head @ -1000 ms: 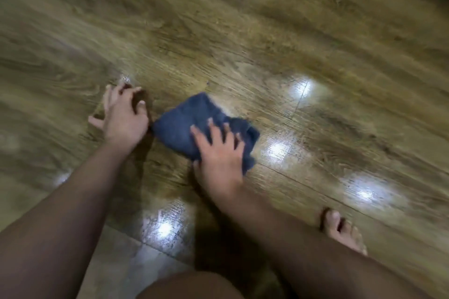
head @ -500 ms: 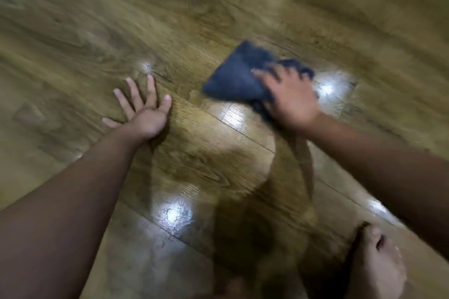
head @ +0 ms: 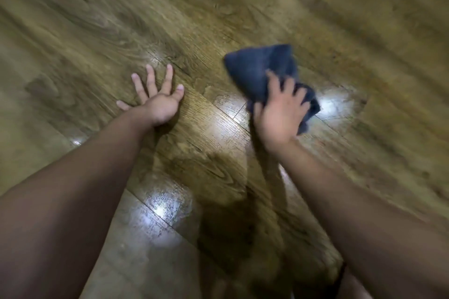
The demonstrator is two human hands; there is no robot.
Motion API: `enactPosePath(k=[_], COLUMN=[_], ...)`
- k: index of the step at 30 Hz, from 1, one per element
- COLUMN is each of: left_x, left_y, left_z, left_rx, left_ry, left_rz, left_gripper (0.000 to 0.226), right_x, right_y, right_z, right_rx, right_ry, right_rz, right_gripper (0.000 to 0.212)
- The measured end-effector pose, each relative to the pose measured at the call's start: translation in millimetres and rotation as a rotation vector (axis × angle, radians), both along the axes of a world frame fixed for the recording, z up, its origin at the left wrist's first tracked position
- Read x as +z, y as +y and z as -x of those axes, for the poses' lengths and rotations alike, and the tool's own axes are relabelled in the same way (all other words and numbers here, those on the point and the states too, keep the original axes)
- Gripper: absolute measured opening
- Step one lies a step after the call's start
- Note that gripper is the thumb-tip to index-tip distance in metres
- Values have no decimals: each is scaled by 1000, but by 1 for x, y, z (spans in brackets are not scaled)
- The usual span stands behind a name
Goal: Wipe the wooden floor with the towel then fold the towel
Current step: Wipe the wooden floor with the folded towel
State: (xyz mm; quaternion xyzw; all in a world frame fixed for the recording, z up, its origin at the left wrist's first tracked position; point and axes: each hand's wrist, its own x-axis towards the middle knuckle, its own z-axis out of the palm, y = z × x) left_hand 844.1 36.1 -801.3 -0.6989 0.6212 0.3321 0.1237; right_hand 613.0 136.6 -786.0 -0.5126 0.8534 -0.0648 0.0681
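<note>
On the wooden floor (head: 218, 19), left hand (head: 158, 102) rests, fingers spread; right hand (head: 279, 116) fingers grip the towel (head: 257, 68).

Two hands, the left hand (head: 158, 102) and right hand (head: 279, 116); one towel (head: 262, 68); one wooden floor (head: 218, 7).

No text, label, brand, number or sign can be read anywhere in the view.
</note>
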Motion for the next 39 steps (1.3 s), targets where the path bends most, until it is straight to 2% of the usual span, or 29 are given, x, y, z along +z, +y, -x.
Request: enactPosePath(k=[3,5,7,9,12,15,17,20,22,26,28,29,31,33,37,39], left_x=[12,19,22,18,10,1,-5,-8,-7,-2,-3,-6,-12,-15,-5,4], left_y=[-6,-3,13,37,80,127,161,192,192,189,190,191,192,192,192,190], left_z=[-10,-29,-57,-95,-160,-223,-246,-249,-244,-241,-244,-246,-249,-252,-257,-262], left_rx=[60,102,164,232,451,695,644,468,465,485,482,486,482,471,543,571], left_ry=[111,205,205,112,-90,-294,-355,-308,-292,-283,-274,-268,-266,-249,-86,2], left_rz=[112,275,392,456,530,525,493,533,550,541,560,577,608,607,591,571], left_gripper=[51,46,40,37,47,53,51,48,51,52,49,47,44,44,44,42], right_x=[-2,-1,-2,-8,-14,-14,-8,-3,-3,-11,-13,-12,-10,-7,2,11], right_y=[59,107,153,190,191,140,89,-4,-66,-150,-160,-156,-129,-84,51,121], right_z=[-102,-171,-221,-248,-233,-186,-157,-118,-94,-86,-113,-129,-160,-190,-253,-273], right_rx=[290,514,761,1061,1462,1605,1633,1409,1124,350,122,74,125,339,890,1280], right_ry=[-84,-165,-262,-217,-137,-148,-40,147,163,86,43,36,67,86,69,100], right_rz=[-13,-66,-171,-161,-25,65,24,-12,6,40,23,26,40,23,-65,-134], right_gripper=[78,62,45,34,26,35,45,63,73,60,57,57,59,63,75,66])
